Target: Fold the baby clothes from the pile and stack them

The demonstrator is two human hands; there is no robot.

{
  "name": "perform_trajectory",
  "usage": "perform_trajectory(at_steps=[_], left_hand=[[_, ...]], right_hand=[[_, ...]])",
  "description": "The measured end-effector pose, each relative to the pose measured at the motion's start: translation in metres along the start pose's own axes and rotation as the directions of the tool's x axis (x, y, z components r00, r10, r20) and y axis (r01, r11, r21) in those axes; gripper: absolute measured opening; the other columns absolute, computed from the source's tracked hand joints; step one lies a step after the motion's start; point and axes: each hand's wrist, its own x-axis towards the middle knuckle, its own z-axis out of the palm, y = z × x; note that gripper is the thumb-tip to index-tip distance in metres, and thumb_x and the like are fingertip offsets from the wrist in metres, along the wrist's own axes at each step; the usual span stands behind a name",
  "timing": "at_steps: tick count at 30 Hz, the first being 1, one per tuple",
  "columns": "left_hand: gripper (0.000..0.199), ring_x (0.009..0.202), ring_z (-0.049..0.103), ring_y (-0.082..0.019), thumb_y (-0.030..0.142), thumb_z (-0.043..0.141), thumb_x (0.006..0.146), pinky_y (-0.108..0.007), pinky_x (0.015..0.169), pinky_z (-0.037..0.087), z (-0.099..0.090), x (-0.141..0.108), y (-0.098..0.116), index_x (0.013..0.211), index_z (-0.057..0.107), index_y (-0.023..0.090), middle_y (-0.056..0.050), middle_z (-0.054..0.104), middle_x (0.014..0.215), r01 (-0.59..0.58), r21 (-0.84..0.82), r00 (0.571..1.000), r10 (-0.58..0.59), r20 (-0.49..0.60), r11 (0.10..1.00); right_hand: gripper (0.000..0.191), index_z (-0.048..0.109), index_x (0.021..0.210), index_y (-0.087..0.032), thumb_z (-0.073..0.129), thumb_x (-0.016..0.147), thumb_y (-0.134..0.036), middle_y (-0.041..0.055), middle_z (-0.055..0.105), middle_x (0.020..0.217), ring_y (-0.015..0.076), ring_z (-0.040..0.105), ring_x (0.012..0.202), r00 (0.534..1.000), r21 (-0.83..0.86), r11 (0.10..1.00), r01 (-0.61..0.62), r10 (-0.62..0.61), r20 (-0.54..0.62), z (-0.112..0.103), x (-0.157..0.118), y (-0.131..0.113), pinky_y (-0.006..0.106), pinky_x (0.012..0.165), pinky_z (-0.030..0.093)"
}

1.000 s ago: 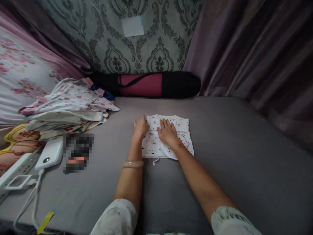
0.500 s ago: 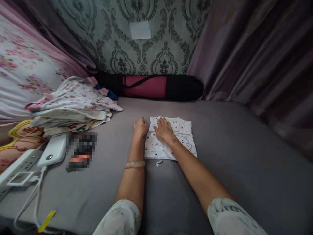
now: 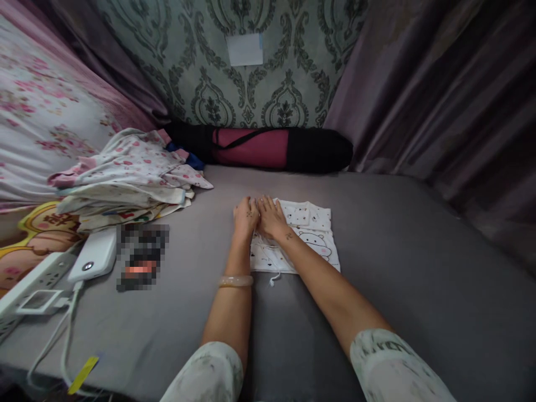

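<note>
A white children's garment [image 3: 320, 220] with small dark prints, a cartoon animal face and a white drawstring lies folded on the grey sheet. My right hand [image 3: 270, 216] rests flat over its upper left part, fingers stretched out. Against it, at the garment's left edge, is my left hand [image 3: 247, 216] with the fingers bent downward. Whatever those fingers hold, if anything, is hidden. The left forearm wears a pale bangle [image 3: 235, 281].
A pile of clothes [image 3: 129, 178] sits at the left, near a white power bank [image 3: 92, 255], a power strip [image 3: 39, 285] and cables. Along the patterned wall lies a black and maroon long bag [image 3: 255, 148]. A curtain [image 3: 419, 84] hangs at the right.
My right hand has slid left across the garment to meet my left hand. My left hand has come slightly closer to the garment's edge. The view has shifted slightly.
</note>
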Motion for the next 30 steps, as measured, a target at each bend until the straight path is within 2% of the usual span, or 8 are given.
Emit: perform_trajectory(at_steps=[9,13,16,19,22,25,28,30], left_hand=[[0.040,0.119,0.057,-0.025,0.033,0.035,0.097,-0.039,0.105,0.038,0.008,0.000,-0.002,0.121,0.059,0.012,-0.017,0.064,0.124,-0.087,-0.072,0.995,0.083,-0.052,0.994],[0.039,0.115,0.059,-0.025,0.034,0.035,0.097,-0.037,0.101,0.042,0.006,-0.002,0.003,0.118,0.060,0.013,-0.015,0.066,0.120,-0.131,-0.102,0.991,0.126,-0.050,0.986],[0.043,0.108,0.062,-0.023,0.036,0.027,0.099,-0.034,0.096,0.045,0.004,-0.005,0.013,0.111,0.063,0.016,-0.013,0.069,0.111,-0.162,-0.106,0.987,0.160,-0.026,0.981],[0.045,0.112,0.060,-0.022,0.036,0.024,0.100,-0.032,0.098,0.043,0.010,-0.010,0.023,0.116,0.061,0.016,-0.012,0.067,0.115,-0.228,-0.060,0.971,0.231,0.056,0.972],[0.045,0.131,0.046,-0.022,0.035,0.026,0.100,-0.035,0.112,0.030,0.025,-0.016,0.030,0.131,0.051,0.014,-0.013,0.056,0.136,-0.341,0.019,0.928,0.334,0.164,0.940],[0.050,0.142,0.030,-0.024,0.036,0.022,0.100,-0.043,0.117,0.017,0.039,-0.024,0.032,0.139,0.044,0.014,-0.013,0.043,0.148,-0.420,0.102,0.876,0.373,0.305,0.902],[0.053,0.144,0.025,-0.025,0.038,0.019,0.100,-0.047,0.117,0.015,0.045,-0.031,0.031,0.143,0.040,0.015,-0.013,0.036,0.152,-0.450,0.151,0.834,0.354,0.423,0.880],[0.054,0.144,0.024,-0.026,0.039,0.018,0.100,-0.048,0.117,0.014,0.045,-0.033,0.031,0.144,0.038,0.015,-0.013,0.033,0.154,-0.452,0.175,0.829,0.340,0.445,0.875]], right_hand=[[0.073,0.015,0.152,-0.003,0.042,0.090,-0.028,0.0171,0.014,0.159,0.0271,0.009,0.146,0.999,0.069,0.997,0.017,-0.019,0.035,0.017,0.006,-0.005,0.043,0.117,0.007],[0.075,0.011,0.153,-0.004,0.042,0.090,-0.031,0.0165,0.013,0.159,0.0253,0.009,0.147,0.995,0.140,0.989,0.036,-0.048,0.082,0.009,0.005,0.002,0.041,0.117,0.009],[0.064,0.016,0.152,-0.006,0.029,0.096,-0.033,0.0139,0.016,0.159,0.0229,0.010,0.147,1.000,0.180,0.984,0.015,-0.011,-0.024,-0.003,-0.007,0.017,0.040,0.117,0.009],[0.060,0.025,0.150,-0.006,0.020,0.099,-0.035,0.0139,0.020,0.158,0.0247,0.010,0.146,0.985,0.125,0.986,-0.108,0.123,-0.118,-0.012,-0.027,0.040,0.044,0.117,0.004],[0.059,0.026,0.151,-0.013,0.019,0.099,-0.039,0.0125,0.021,0.158,0.0272,0.010,0.146,0.975,0.059,0.977,-0.203,0.208,-0.079,-0.012,-0.046,0.061,0.050,0.116,0.004],[0.057,0.029,0.151,-0.018,0.016,0.100,-0.040,0.0107,0.021,0.159,0.0289,0.012,0.146,0.976,0.030,0.976,-0.218,0.218,-0.011,-0.007,-0.056,0.070,0.053,0.115,0.008],[0.057,0.031,0.150,-0.015,0.017,0.099,-0.037,0.0107,0.023,0.158,0.0297,0.013,0.145,0.978,0.017,0.978,-0.207,0.207,-0.009,-0.001,-0.059,0.069,0.053,0.114,0.010],[0.057,0.030,0.150,-0.015,0.018,0.098,-0.036,0.0105,0.024,0.158,0.0295,0.014,0.145,0.978,0.018,0.979,-0.205,0.206,-0.028,0.000,-0.057,0.067,0.053,0.115,0.009]])
